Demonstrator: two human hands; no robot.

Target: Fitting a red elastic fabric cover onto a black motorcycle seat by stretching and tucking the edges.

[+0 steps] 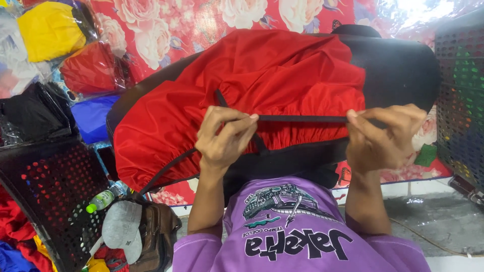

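A red fabric cover (262,85) with a gathered edge lies stretched over a black padded seat (398,70) in front of me. A black strap (302,119) runs taut across the cover's near edge. My left hand (224,138) pinches one end of the strap between thumb and fingers. My right hand (385,136) grips the other end, pulling it level. Another length of black strap trails down to the left from under the cover. My purple printed shirt fills the bottom of the view.
A black perforated crate (55,196) with coloured cloth stands at the left, another crate (461,90) at the right. A brown bag (159,234), grey cap (121,226) and green-capped bottle (101,200) lie near my left elbow. Bagged yellow, red and blue fabric lies on a floral sheet.
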